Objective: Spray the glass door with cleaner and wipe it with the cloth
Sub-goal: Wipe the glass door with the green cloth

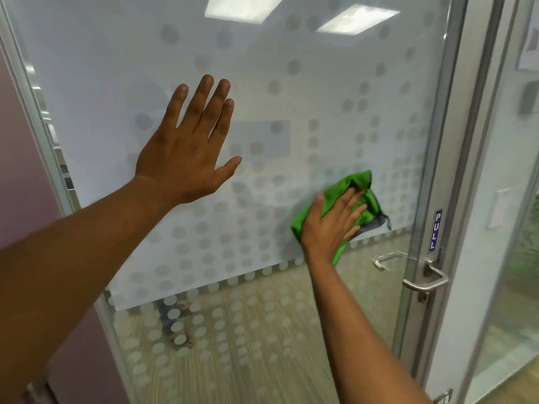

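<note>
The glass door [262,83] fills the view, frosted with a dotted pattern above and clear near the floor. My left hand [189,147] lies flat on the frosted glass at the upper left, fingers spread, holding nothing. My right hand [331,223] presses a crumpled green cloth [354,185] with a grey edge against the glass at the lower right, near the bottom border of the frosted band. No spray bottle is in view.
A metal lever handle [425,282] and a blue PULL sticker [435,230] sit on the door's right edge. The aluminium frame [463,141] and another glass panel [513,199] stand to the right. A mauve wall [20,170] borders the left.
</note>
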{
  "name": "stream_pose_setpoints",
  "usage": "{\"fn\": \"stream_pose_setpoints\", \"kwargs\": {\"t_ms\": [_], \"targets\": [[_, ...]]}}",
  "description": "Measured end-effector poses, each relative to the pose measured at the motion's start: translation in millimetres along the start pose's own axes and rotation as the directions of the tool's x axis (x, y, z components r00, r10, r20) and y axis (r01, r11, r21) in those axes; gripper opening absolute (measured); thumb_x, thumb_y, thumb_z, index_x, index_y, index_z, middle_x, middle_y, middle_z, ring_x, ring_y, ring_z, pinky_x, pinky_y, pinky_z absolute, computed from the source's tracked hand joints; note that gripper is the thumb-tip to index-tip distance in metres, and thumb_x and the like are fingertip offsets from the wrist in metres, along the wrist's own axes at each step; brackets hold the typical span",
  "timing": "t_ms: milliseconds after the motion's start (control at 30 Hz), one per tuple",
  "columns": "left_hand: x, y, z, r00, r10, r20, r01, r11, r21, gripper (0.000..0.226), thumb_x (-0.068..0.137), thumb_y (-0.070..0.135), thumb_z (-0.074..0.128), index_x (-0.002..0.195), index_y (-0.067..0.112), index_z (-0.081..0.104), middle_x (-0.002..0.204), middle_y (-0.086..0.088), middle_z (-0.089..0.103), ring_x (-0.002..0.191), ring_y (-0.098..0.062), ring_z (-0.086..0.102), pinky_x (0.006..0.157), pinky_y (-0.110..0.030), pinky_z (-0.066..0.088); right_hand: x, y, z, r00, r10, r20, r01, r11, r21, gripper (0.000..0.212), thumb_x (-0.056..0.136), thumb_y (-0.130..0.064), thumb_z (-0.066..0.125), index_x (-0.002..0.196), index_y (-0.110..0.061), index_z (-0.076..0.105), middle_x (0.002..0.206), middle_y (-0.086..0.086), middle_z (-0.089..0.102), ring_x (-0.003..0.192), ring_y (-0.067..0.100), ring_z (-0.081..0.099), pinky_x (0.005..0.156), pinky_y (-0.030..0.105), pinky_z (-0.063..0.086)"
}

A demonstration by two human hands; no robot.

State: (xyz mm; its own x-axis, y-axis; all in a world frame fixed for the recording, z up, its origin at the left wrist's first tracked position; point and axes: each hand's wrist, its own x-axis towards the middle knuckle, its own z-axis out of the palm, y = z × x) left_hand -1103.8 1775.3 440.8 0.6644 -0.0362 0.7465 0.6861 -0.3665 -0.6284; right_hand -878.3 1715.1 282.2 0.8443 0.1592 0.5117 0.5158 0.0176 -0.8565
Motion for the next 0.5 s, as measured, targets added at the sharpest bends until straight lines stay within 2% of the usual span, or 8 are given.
{"fn": "stream_pose_setpoints", "kwargs": {"t_ms": [67,167,267,333,367,400,433,500], "targets": [[0,0,-1,1.0,0.001,0.002,-0.001,1.0,-0.014,0.086,0.099,0.063,0.006,0.16,0.002,0.003,0.169,-0.02,-0.009,0.157,-0.037,-0.007,0.126,-0.057,0.004,-23,4,1,0.999,-0.022,0.031,0.021,0.999,0.032,0.067,0.101,-0.044,0.031,0.159,-0.016,0.013,0.168,0.001,0.004,0.154,0.026,-0.003,0.121,0.057,0.002],[1,0,-2,1.0,-0.003,0.012,0.003,1.0,-0.028,0.087,0.099,0.063,0.008,0.16,0.002,0.004,0.169,-0.019,-0.009,0.157,-0.036,-0.008,0.126,-0.056,0.003,-48,8,-4,0.997,-0.063,0.042,0.057,0.991,0.12,0.054,0.104,-0.023,0.038,0.156,-0.015,0.026,0.166,0.004,0.018,0.154,0.027,0.005,0.122,0.056,0.006],[0,0,-5,0.999,-0.02,0.035,0.021,0.999,-0.026,0.087,0.098,0.063,0.007,0.16,0.002,0.004,0.169,-0.019,-0.009,0.157,-0.036,-0.008,0.126,-0.056,0.002,-69,9,-15,0.998,-0.02,0.064,0.001,0.962,0.273,0.05,0.103,-0.024,0.037,0.153,-0.025,0.035,0.158,0.006,0.038,0.15,0.027,0.025,0.119,0.054,0.026],[0,2,-7,0.997,-0.033,0.063,0.035,0.999,-0.031,0.085,0.1,0.062,0.009,0.16,0.002,0.004,0.169,-0.02,-0.009,0.156,-0.037,-0.008,0.125,-0.056,0.001,-80,4,-23,0.993,0.06,0.101,-0.091,0.935,0.344,0.046,0.104,-0.028,0.037,0.149,-0.031,0.041,0.141,0.002,0.058,0.131,0.019,0.052,0.103,0.047,0.045],[0,4,-10,0.996,-0.042,0.073,0.045,0.998,-0.038,0.082,0.102,0.06,0.012,0.16,0.002,0.004,0.169,-0.02,-0.008,0.156,-0.037,-0.007,0.125,-0.056,0.001,-86,-1,-28,0.988,0.1,0.119,-0.139,0.91,0.391,0.043,0.104,-0.028,0.038,0.147,-0.034,0.043,0.126,-0.007,0.064,0.113,0.005,0.06,0.09,0.039,0.051],[0,7,-13,0.995,-0.056,0.077,0.061,0.997,-0.057,0.081,0.103,0.059,0.016,0.159,0.001,0.006,0.169,-0.021,-0.007,0.157,-0.037,-0.006,0.125,-0.056,0.002,-91,-4,-31,0.981,0.137,0.14,-0.185,0.878,0.441,0.041,0.105,-0.028,0.04,0.144,-0.037,0.046,0.112,-0.018,0.065,0.094,-0.008,0.061,0.079,0.029,0.05],[0,12,-15,0.995,-0.07,0.076,0.076,0.994,-0.08,0.082,0.102,0.058,0.022,0.159,0.001,0.009,0.168,-0.021,-0.005,0.157,-0.037,-0.005,0.125,-0.056,0.003,-95,-6,-34,0.97,0.172,0.173,-0.235,0.844,0.482,0.039,0.105,-0.027,0.041,0.141,-0.039,0.049,0.102,-0.023,0.064,0.084,-0.012,0.059,0.073,0.021,0.047],[-5,26,-24,0.997,-0.067,0.05,0.073,0.987,-0.146,0.081,0.102,0.055,0.03,0.158,-0.001,0.014,0.168,-0.022,-0.003,0.156,-0.038,-0.002,0.126,-0.055,0.005,-102,-9,-43,0.939,0.222,0.261,-0.335,0.761,0.555,0.037,0.104,-0.027,0.042,0.137,-0.039,0.054,0.104,-0.023,0.066,0.086,-0.011,0.061,0.074,0.017,0.05]]}}
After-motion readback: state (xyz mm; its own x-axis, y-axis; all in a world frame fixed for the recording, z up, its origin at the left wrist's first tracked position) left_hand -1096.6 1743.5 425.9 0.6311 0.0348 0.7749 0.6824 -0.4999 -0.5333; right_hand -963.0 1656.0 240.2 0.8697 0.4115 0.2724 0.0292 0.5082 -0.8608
